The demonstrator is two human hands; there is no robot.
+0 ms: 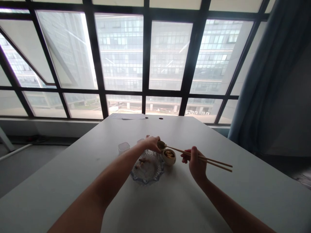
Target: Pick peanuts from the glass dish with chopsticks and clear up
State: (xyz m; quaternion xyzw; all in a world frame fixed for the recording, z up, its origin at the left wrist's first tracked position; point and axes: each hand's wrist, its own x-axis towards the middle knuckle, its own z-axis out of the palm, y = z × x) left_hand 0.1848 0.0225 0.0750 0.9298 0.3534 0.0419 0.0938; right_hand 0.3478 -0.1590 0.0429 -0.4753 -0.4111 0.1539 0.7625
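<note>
White table by windows (curtain beside); chopsticks held.

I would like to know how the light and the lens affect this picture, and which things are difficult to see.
Head view: windows washed out by glare, left hand and right hand in dim backlight; head view: curtain very dark, window bars leaning, probably wide-angle distortion; head view: bits in the glass dish too small and soft to identify.
</note>
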